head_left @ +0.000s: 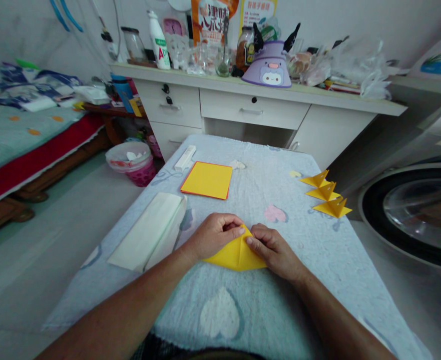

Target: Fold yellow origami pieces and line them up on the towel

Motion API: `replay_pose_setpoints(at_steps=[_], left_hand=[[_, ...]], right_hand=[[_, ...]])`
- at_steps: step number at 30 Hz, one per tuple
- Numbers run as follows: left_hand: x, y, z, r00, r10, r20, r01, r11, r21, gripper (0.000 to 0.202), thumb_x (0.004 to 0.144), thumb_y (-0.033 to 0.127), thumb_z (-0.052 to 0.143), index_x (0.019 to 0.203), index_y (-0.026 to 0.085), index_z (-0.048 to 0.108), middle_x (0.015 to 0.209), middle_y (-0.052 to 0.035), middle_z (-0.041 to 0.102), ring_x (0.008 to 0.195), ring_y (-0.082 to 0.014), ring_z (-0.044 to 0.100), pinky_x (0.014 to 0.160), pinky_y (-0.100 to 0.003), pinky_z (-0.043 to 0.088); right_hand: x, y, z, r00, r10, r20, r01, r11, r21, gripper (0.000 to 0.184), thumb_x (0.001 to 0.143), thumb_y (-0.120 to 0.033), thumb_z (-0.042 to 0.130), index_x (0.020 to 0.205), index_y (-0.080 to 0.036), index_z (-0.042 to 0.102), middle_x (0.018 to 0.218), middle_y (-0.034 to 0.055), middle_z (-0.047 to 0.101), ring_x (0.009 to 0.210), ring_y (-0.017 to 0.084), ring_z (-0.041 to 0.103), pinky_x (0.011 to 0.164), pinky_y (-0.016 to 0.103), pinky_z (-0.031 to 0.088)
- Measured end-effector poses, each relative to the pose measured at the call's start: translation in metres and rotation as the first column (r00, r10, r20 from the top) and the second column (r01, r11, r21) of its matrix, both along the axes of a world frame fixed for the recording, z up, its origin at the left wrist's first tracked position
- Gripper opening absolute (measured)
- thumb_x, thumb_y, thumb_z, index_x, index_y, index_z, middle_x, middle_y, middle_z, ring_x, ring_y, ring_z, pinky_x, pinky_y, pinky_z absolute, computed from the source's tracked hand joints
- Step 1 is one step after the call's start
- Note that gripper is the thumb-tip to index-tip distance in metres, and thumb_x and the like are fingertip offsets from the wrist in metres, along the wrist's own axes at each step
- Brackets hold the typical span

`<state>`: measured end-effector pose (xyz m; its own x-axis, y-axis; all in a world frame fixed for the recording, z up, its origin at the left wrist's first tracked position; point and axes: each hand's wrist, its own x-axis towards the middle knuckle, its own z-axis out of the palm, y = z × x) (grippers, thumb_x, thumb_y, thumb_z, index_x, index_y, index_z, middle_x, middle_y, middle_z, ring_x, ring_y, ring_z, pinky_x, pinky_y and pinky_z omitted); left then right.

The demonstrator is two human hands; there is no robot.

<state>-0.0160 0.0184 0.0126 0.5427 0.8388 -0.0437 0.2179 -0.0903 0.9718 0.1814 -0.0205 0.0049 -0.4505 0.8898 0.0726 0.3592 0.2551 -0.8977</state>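
A partly folded sheet of yellow origami paper (239,255) rests near the front of the cloth-covered table, its peak pointing away from me. My left hand (218,234) pinches its upper left edge between thumb and fingers. On the other side, my right hand (275,248) grips the upper right edge, thumb on top. Both hands partly cover the paper's sides. Beyond them lies a square stack of yellow paper (207,180) with an orange-red edge showing. Three folded yellow paper figures (332,207) stand in a row at the right edge.
A blue heart-patterned cloth (299,290) covers the table. Left of my hands lie a pale flat packet (148,227) and a small white box (185,158). A cluttered white desk (220,85) stands behind, a pink bin (139,170) at left, a washing machine (423,200) at right.
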Motion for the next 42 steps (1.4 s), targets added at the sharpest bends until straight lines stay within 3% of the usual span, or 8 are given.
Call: replay_pose_setpoints(at_steps=[10,17,23,32,38,42], left_hand=[[-0.002,0.000,-0.001,0.999,0.017,-0.050,-0.014,0.998,0.054,0.022,0.084,0.034,0.057,0.080,0.015,0.069,0.070,0.0017,0.061,0.064,-0.0109,0.050,0.057,-0.021,0.036],[-0.001,0.001,0.000,0.999,0.042,-0.012,-0.042,0.999,0.000,0.023,0.082,0.035,0.057,0.077,0.015,0.068,0.069,0.0016,0.061,0.062,-0.0112,0.050,0.056,-0.021,0.039],[-0.001,0.000,0.001,0.997,0.059,-0.039,-0.057,0.997,0.057,0.021,0.082,0.032,0.057,0.076,0.015,0.069,0.070,0.0009,0.063,0.064,-0.0116,0.052,0.059,-0.021,0.040],[0.002,-0.001,0.003,0.998,0.055,-0.005,-0.055,0.998,-0.010,0.021,0.080,0.034,0.058,0.077,0.015,0.067,0.069,0.0015,0.060,0.062,-0.0107,0.049,0.056,-0.020,0.037],[-0.001,0.002,0.000,1.000,-0.003,-0.030,0.001,0.999,-0.043,0.023,0.076,0.037,0.063,0.072,0.014,0.062,0.061,0.0045,0.049,0.057,-0.0089,0.042,0.051,-0.019,0.031],[-0.003,0.002,-0.002,0.998,-0.008,-0.067,0.004,0.997,-0.071,0.023,0.077,0.037,0.062,0.070,0.015,0.059,0.060,0.0051,0.048,0.054,-0.0083,0.041,0.050,-0.020,0.029]], right_hand=[[-0.001,0.000,0.002,1.000,0.014,0.027,-0.015,0.999,0.035,0.042,0.097,-0.048,0.043,0.069,-0.019,0.054,0.071,-0.0001,0.048,0.071,0.014,0.045,0.068,0.028,0.037],[0.002,0.001,0.002,0.997,0.023,0.075,-0.028,0.997,0.068,0.038,0.097,-0.048,0.044,0.075,-0.020,0.058,0.072,0.0008,0.052,0.073,0.015,0.048,0.071,0.029,0.037],[0.000,0.001,0.003,0.993,0.004,0.117,-0.019,0.992,0.123,0.038,0.097,-0.045,0.044,0.072,-0.020,0.055,0.070,0.0005,0.051,0.073,0.015,0.048,0.071,0.030,0.036],[0.000,0.001,-0.003,0.995,-0.093,0.016,0.093,0.996,0.008,0.039,0.093,-0.051,0.049,0.072,-0.019,0.057,0.073,0.0009,0.052,0.073,0.014,0.049,0.066,0.026,0.038],[0.003,0.001,-0.007,0.986,-0.151,-0.075,0.138,0.979,-0.152,0.039,0.089,-0.055,0.054,0.074,-0.019,0.056,0.066,-0.0019,0.047,0.060,0.011,0.042,0.053,0.023,0.033],[0.003,0.001,-0.007,0.981,-0.170,-0.094,0.149,0.970,-0.192,0.038,0.088,-0.055,0.055,0.074,-0.020,0.055,0.064,-0.0024,0.045,0.057,0.010,0.039,0.049,0.022,0.031]])
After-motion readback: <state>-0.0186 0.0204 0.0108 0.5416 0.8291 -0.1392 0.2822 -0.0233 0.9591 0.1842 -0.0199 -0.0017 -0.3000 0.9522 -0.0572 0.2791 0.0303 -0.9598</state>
